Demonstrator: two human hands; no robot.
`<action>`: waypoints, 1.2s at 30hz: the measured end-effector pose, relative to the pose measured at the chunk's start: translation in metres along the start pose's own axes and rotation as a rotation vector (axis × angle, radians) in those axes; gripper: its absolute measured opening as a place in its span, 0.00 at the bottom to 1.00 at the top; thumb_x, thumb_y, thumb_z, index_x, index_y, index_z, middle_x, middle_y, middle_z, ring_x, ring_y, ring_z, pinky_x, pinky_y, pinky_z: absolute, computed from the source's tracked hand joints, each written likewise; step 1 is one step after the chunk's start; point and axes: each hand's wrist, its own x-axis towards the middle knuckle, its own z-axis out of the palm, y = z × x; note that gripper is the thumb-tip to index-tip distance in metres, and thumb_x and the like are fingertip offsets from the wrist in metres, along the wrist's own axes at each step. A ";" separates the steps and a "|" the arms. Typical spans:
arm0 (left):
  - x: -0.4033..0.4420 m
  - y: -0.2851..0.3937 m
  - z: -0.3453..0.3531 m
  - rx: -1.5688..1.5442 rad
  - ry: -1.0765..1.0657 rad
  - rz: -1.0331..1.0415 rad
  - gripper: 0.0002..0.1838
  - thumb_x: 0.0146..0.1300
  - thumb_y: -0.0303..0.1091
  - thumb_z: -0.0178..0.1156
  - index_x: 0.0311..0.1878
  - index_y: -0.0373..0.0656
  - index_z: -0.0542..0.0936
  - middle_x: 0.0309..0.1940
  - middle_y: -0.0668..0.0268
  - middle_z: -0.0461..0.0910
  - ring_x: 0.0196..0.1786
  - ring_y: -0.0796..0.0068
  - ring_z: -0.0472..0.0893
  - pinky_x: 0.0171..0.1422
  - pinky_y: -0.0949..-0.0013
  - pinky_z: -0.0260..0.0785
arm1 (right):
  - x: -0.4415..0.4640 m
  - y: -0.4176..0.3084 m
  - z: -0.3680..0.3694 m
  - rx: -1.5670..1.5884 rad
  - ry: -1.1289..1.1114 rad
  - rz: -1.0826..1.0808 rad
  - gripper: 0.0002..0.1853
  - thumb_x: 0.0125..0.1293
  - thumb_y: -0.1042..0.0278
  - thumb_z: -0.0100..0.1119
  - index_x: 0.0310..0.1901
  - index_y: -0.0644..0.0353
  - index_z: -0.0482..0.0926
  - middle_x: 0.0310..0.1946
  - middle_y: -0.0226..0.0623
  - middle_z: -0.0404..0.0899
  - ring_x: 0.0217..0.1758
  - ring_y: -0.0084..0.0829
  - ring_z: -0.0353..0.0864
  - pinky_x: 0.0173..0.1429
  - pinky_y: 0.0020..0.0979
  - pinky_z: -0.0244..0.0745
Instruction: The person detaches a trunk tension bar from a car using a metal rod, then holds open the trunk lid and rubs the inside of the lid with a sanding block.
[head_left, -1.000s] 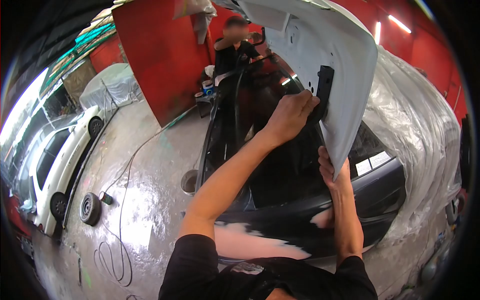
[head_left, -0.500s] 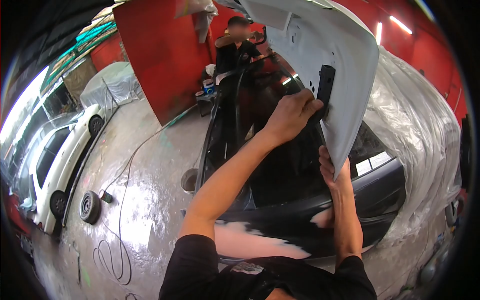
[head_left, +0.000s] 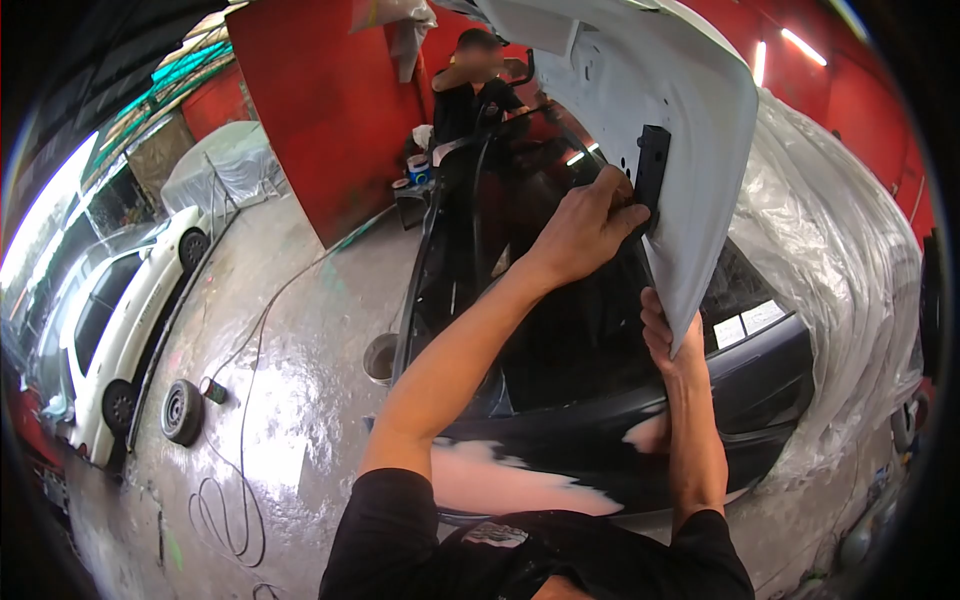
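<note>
Here's the right hand (head_left: 674,338) closed round the lower corner of the white panel (head_left: 700,150), which rises above it, with the dark car (head_left: 560,435) beneath both hands. Up and left of that grip, the left hand (head_left: 603,222) meets the black bracket (head_left: 652,165) at its lower end, fingers bunched narrow; whether they pinch it, can't tell! Looks like steadying and handling; the next move seemingly calls for a firm corner hold and careful fingertips.

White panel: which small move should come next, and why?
Perhaps use the left hand to steady the black bracket against the white panel: that hand is at the bracket's lower end, while the right hand holds the panel's bottom corner.
</note>
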 end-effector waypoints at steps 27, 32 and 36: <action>0.000 0.001 -0.003 -0.180 -0.024 -0.115 0.13 0.65 0.33 0.67 0.43 0.31 0.81 0.31 0.64 0.82 0.36 0.81 0.78 0.42 0.71 0.71 | 0.001 -0.001 -0.004 -0.055 0.007 0.031 0.11 0.74 0.58 0.55 0.46 0.55 0.71 0.26 0.25 0.66 0.15 0.11 0.58 0.12 0.14 0.52; 0.002 -0.001 -0.003 -0.191 -0.021 -0.106 0.12 0.65 0.32 0.67 0.43 0.31 0.81 0.31 0.64 0.82 0.35 0.82 0.77 0.42 0.72 0.70 | 0.002 0.001 -0.006 -0.031 0.014 0.025 0.12 0.74 0.56 0.55 0.48 0.55 0.72 0.27 0.27 0.66 0.15 0.12 0.58 0.12 0.14 0.52; 0.002 -0.001 -0.002 -0.183 -0.005 -0.078 0.12 0.65 0.32 0.67 0.43 0.31 0.81 0.30 0.63 0.82 0.35 0.83 0.76 0.41 0.71 0.70 | 0.002 0.001 -0.008 -0.042 0.005 0.026 0.12 0.74 0.56 0.55 0.49 0.55 0.72 0.27 0.27 0.66 0.15 0.12 0.58 0.12 0.14 0.52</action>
